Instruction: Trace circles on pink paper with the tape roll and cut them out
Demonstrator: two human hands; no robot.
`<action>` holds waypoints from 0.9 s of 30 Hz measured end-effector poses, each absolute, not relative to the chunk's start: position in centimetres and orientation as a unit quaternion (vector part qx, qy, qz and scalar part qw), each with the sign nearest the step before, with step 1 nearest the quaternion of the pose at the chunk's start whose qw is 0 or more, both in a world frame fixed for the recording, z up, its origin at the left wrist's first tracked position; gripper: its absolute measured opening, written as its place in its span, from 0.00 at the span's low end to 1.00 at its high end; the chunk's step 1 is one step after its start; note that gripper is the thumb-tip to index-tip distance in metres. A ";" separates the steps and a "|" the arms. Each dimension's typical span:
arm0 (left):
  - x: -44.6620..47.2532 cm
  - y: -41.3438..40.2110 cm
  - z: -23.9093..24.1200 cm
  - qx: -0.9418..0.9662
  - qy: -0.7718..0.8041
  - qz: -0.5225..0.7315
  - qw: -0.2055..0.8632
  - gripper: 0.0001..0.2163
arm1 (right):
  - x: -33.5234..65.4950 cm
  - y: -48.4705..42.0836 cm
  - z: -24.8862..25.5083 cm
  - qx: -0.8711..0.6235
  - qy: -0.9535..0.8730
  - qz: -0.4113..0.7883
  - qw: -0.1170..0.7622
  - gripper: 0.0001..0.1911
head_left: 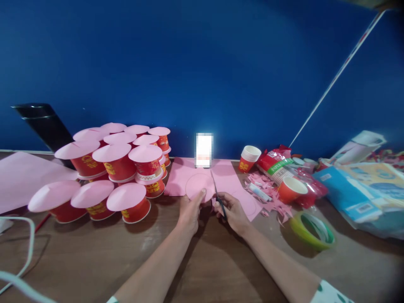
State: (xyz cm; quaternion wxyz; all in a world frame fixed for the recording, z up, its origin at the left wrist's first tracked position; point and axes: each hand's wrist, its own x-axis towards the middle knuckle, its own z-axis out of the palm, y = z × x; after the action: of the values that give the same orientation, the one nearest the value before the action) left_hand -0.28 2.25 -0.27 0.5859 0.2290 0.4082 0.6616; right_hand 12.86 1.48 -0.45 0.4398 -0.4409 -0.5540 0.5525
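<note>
My left hand (191,212) grips a round piece of pink paper (199,185), with the thumb pressed on its face. A drawn circle shows along the edge of that piece. My right hand (232,212) is closed around the dark handles of a pair of scissors (220,201). The blades point away from me along the right side of the paper piece; whether they touch it I cannot tell. Under and behind both hands lie pink paper sheets (226,176), one with a circle outline at the right.
Red paper cups (118,170) with pink cone tops stand stacked at left, beside a dark bottle (47,124). To the right are stacked cups (249,159), pink scraps (277,206), a tape roll (312,231) and a blue pack (347,189). A white cable (30,240) lies front left.
</note>
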 end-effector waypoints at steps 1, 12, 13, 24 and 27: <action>-0.3 2.2 -0.2 0.227 0.408 0.662 0.586 0.17 | 12.9 1.5 -0.5 -0.441 -0.553 0.554 0.439 0.20; -0.3 2.1 0.2 0.222 0.404 0.669 0.583 0.18 | 12.9 1.4 -0.2 -0.451 -0.557 0.544 0.436 0.22; -0.3 2.1 0.2 0.220 0.404 0.671 0.581 0.19 | 12.9 1.4 -0.2 -0.452 -0.556 0.544 0.436 0.22; -0.3 2.1 0.3 0.212 0.403 0.670 0.586 0.17 | 12.9 1.4 -0.3 -0.448 -0.556 0.548 0.435 0.22; -0.2 2.1 0.4 0.209 0.409 0.670 0.583 0.17 | 12.9 1.4 -0.3 -0.447 -0.556 0.548 0.436 0.22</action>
State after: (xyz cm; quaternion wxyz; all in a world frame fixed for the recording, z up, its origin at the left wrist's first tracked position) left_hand -0.25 2.08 0.41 0.5830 0.2090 0.4086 0.6705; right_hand 12.87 1.42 -0.27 0.4362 -0.4471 -0.5563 0.5481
